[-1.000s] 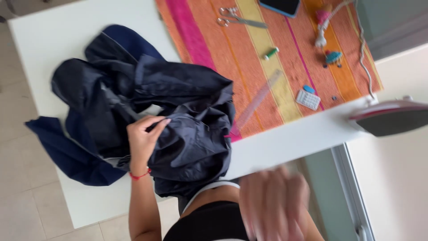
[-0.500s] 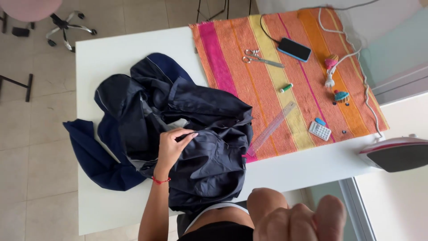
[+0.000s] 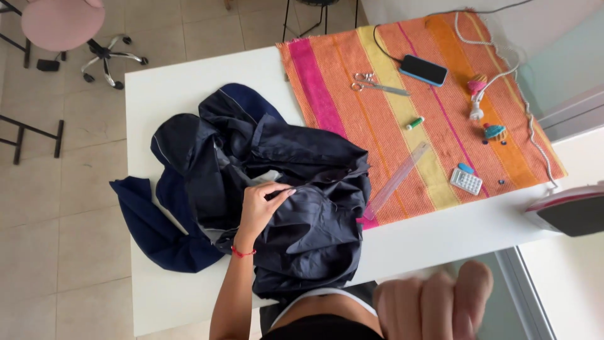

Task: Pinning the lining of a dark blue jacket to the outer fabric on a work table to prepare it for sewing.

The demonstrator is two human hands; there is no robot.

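Observation:
A crumpled dark navy garment [image 3: 302,189] lies on the white table [image 3: 170,82], with one blue part hanging off the left edge. My left hand [image 3: 263,206], with a red bracelet at the wrist, rests on the middle of the garment and pinches a fold of the fabric. My right hand [image 3: 434,303] is raised close to the camera at the bottom right. It is blurred, its fingers are curled in, and nothing shows in it. It hovers over the table's near edge, apart from the garment.
A striped orange, pink and yellow cloth [image 3: 434,126] covers the table's right half, carrying scissors [image 3: 376,85], a phone [image 3: 423,69], a clear ruler [image 3: 396,181], a small white box [image 3: 465,181] and a cord. An iron [image 3: 569,211] stands at the right edge. A pink chair [image 3: 63,25] stands far left.
The view has shifted so more of the table and floor shows. My right hand has moved right along the bottom edge. My left hand stays on the garment.

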